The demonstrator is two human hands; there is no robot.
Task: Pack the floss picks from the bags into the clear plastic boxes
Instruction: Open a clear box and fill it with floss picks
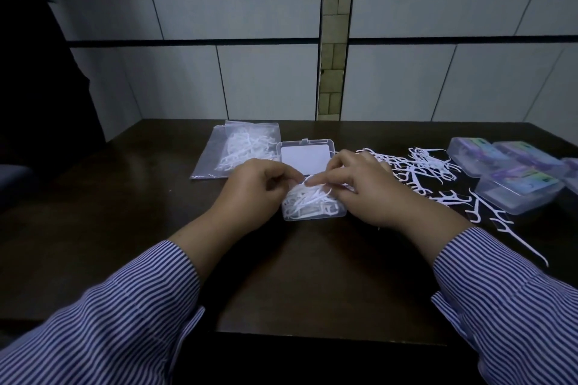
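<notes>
A clear plastic box [339, 212] lies open at the middle of the dark table, its lid [305, 151] folded back away from me. White floss picks [308, 201] fill its tray. My left hand [255, 186] sits at the box's left side, fingers curled against the picks. My right hand [364, 186] is at the right side, its fingertips pinching picks at the top of the pile. A clear bag of floss picks [237, 147] lies behind my left hand. Loose floss picks [419, 166] are scattered to the right.
Several closed clear boxes with coloured labels [519, 178] stand at the right edge of the table [125, 197]. A tiled wall rises right behind the table. A dark shape fills the far left. Single picks [516, 234] lie near my right sleeve.
</notes>
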